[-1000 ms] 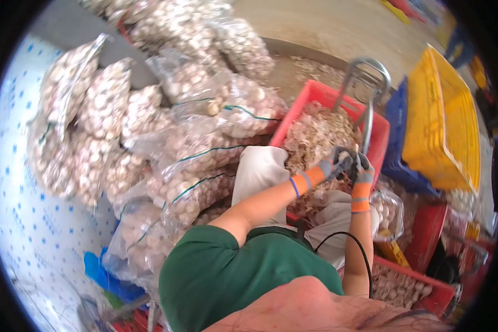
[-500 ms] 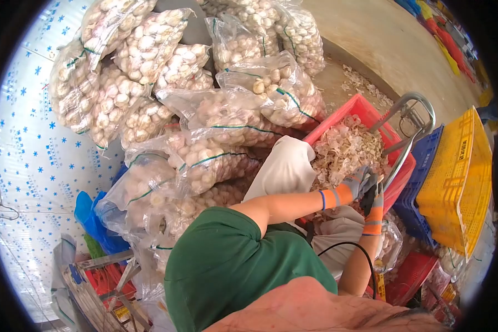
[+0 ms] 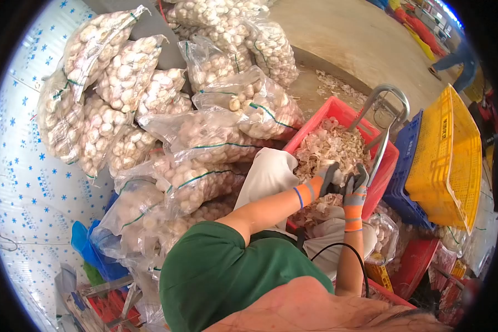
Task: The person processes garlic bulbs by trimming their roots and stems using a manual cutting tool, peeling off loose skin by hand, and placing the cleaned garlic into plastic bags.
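Over the red crate (image 3: 389,166), my left hand (image 3: 330,178) wears a grey glove with an orange cuff. Its fingers are closed on a pale garlic bulb (image 3: 339,176), mostly hidden by the glove. Close on its right is my right hand (image 3: 356,185), gloved the same way, with bent fingers turned toward the left hand. What its fingers hold is hidden. Loose papery garlic skins (image 3: 329,145) fill the crate beneath and beyond both hands.
Clear bags of garlic bulbs (image 3: 205,176) are piled to the left and ahead. A metal handle (image 3: 406,108) rises at the crate's far right. Beyond it stand blue (image 3: 401,188) and yellow crates (image 3: 434,166). A person's leg (image 3: 466,63) shows at the upper right.
The view has shifted, so the crate and bags sit further left and lower. My hands have moved slightly apart, and the pale bulb now shows between them. A person's leg has appeared at upper right.
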`<action>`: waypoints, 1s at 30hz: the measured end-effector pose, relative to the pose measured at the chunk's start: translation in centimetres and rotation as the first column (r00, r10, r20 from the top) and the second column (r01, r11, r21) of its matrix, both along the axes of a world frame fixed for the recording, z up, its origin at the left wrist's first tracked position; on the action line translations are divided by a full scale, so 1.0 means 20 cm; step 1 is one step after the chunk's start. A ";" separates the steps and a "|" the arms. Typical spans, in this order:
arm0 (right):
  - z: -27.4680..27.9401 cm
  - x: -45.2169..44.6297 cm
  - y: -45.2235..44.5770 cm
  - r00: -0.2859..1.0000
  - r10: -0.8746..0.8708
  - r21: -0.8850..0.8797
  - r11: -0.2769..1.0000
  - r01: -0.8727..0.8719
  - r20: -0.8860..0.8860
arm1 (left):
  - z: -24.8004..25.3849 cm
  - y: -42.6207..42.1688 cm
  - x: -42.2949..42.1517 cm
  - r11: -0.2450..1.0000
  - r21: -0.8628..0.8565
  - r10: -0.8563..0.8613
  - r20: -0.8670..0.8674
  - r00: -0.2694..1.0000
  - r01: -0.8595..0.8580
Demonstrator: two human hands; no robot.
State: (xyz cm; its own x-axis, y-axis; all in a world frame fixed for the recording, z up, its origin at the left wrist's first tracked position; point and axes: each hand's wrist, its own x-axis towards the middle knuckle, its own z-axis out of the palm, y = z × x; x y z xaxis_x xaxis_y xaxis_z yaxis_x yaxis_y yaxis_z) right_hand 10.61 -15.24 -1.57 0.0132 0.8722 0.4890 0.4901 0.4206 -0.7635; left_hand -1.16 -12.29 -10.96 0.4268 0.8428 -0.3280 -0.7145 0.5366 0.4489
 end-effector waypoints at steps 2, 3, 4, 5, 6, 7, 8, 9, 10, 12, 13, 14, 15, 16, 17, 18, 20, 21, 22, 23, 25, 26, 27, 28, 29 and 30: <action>-0.10 0.06 0.04 0.990 0.017 -0.235 0.971 -0.050 -0.139 | 0.07 -0.03 -0.01 0.927 0.360 0.232 -0.316 0.920 -0.110; -0.14 0.09 0.04 0.978 0.010 -0.347 0.934 -0.084 -0.209 | 0.11 -0.05 -0.02 0.854 0.502 0.388 -0.444 0.808 -0.135; -0.13 0.08 0.04 0.918 -0.060 -0.517 0.840 -0.166 -0.392 | 0.16 -0.02 -0.03 0.959 0.250 0.205 -0.293 0.934 -0.132; -0.29 0.12 0.06 0.928 0.035 -0.457 0.863 -0.216 -0.372 | 0.21 0.01 -0.06 0.998 -0.013 0.056 -0.082 0.995 -0.058; -0.45 0.17 0.08 0.929 0.127 -0.393 0.879 -0.268 -0.348 | 0.24 0.01 -0.05 0.996 -0.076 0.033 -0.034 0.999 -0.035; -0.44 0.14 0.09 0.805 0.167 -0.373 0.820 -0.434 -0.569 | 0.24 0.01 -0.01 0.997 -0.027 0.072 -0.101 0.992 -0.075; -0.41 0.16 0.09 0.739 0.124 -0.399 0.776 -0.488 -0.662 | 0.25 0.01 0.04 0.993 0.038 0.120 -0.205 0.971 -0.115; -0.20 0.13 0.05 0.665 0.072 -0.416 0.728 -0.545 -0.744 | 0.26 0.00 0.10 0.981 0.121 0.187 -0.337 0.923 -0.154; -0.07 0.11 0.03 0.584 0.013 -0.423 0.678 -0.601 -0.811 | 0.27 0.01 0.13 0.967 0.185 0.242 -0.449 0.860 -0.175; -0.09 0.14 0.04 0.560 -0.010 -0.398 0.714 -0.576 -0.829 | 0.31 0.01 0.16 0.964 0.265 0.148 -0.425 0.893 -0.034; -0.12 0.17 0.05 0.546 -0.019 -0.384 0.731 -0.564 -0.838 | 0.32 0.02 0.15 0.945 0.318 0.037 -0.348 0.937 0.081; -0.19 0.21 0.07 0.521 -0.040 -0.369 0.752 -0.547 -0.853 | 0.33 0.03 0.16 0.927 0.358 0.029 -0.360 0.932 0.109; -0.16 0.20 0.06 0.513 -0.069 -0.381 0.755 -0.534 -0.856 | 0.31 0.03 0.18 0.946 0.318 0.016 -0.252 0.968 0.067; -0.08 0.20 0.05 0.506 -0.097 -0.394 0.757 -0.521 -0.857 | 0.33 0.04 0.19 0.961 0.273 0.008 -0.138 0.990 0.031; -0.03 0.20 0.04 0.498 -0.128 -0.407 0.760 -0.507 -0.858 | 0.34 0.00 0.22 0.969 0.249 0.043 -0.163 0.986 -0.001; -0.12 0.23 0.07 0.468 -0.159 -0.400 0.782 -0.478 -0.869 | 0.41 -0.05 0.23 0.974 0.225 0.078 -0.188 0.979 -0.034; -0.24 0.20 0.10 0.692 -0.146 -0.422 0.872 -0.247 -0.707 | 0.28 -0.08 0.27 0.937 0.320 0.221 -0.247 0.943 -0.136; -0.26 0.21 0.11 0.786 -0.163 -0.407 0.906 -0.121 -0.596 | 0.23 -0.10 0.30 0.912 0.369 0.287 -0.266 0.920 -0.179; -0.20 0.18 0.09 0.928 -0.130 -0.329 0.944 0.008 -0.349 | 0.25 -0.11 0.27 0.904 0.420 0.251 -0.364 0.897 -0.083; -0.14 0.14 0.07 0.949 -0.224 -0.321 0.936 0.147 -0.220 | 0.26 -0.11 0.26 0.950 0.256 0.234 -0.195 0.952 -0.181; -0.05 0.09 0.06 0.852 -0.242 -0.372 0.926 0.061 -0.464 | 0.19 -0.08 0.26 0.956 -0.134 0.280 0.143 0.949 -0.262; 0.00 0.04 0.05 0.822 -0.218 -0.318 0.947 0.047 -0.526 | 0.15 -0.07 0.24 0.940 0.145 0.329 -0.158 0.931 -0.307; 0.02 0.02 0.03 0.790 -0.191 -0.263 0.964 0.040 -0.582 | 0.11 -0.04 0.18 0.949 0.160 0.301 -0.209 0.930 -0.271; 0.02 0.04 0.02 0.923 -0.170 -0.172 0.978 0.116 -0.344 | 0.06 -0.02 0.13 0.957 0.174 0.273 -0.259 0.926 -0.233; 0.05 0.05 -0.01 0.932 -0.175 -0.207 0.972 0.112 -0.316 | 0.03 0.02 0.05 0.986 -0.077 0.142 -0.060 0.988 -0.147; 0.01 0.08 0.00 0.962 -0.153 -0.189 0.976 0.111 -0.227 | 0.13 0.02 0.03 0.979 -0.078 0.165 -0.224 0.961 -0.187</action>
State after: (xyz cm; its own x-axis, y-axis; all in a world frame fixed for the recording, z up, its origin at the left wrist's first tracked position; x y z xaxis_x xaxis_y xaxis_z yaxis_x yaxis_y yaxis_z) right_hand 12.12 -15.18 -1.38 0.2319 0.9254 0.2997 0.3272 0.2160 -0.9200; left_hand -0.63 -11.83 -8.32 0.1850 0.8576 -0.4800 -0.6939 0.4598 0.5541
